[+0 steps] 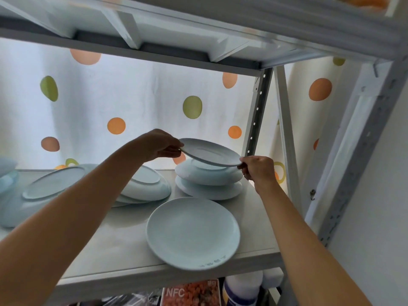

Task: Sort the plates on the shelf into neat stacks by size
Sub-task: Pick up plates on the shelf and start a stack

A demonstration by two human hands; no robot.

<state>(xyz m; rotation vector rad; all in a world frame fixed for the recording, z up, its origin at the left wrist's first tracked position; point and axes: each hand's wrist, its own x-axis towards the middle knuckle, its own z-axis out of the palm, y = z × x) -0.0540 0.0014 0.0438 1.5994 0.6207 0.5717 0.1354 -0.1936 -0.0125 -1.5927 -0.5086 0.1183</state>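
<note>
Both my hands hold one pale plate (209, 152) in the air, tilted, just above a stack of upside-down plates (207, 180) at the back right of the shelf (123, 250). My left hand (160, 143) pinches its left rim and my right hand (257, 167) pinches its right rim. A large plate (192, 233) lies face up near the shelf's front edge, slightly overhanging it. Further left, upturned plates (148, 184) lean on one another, partly hidden by my left forearm. Another upturned plate (53, 183) lies at the left.
A white metal upright (257, 113) stands right behind the stack, and the upper shelf board (154, 25) hangs low overhead. A dotted curtain (132, 102) closes the back. Bottles and a box (192, 293) sit on the level below.
</note>
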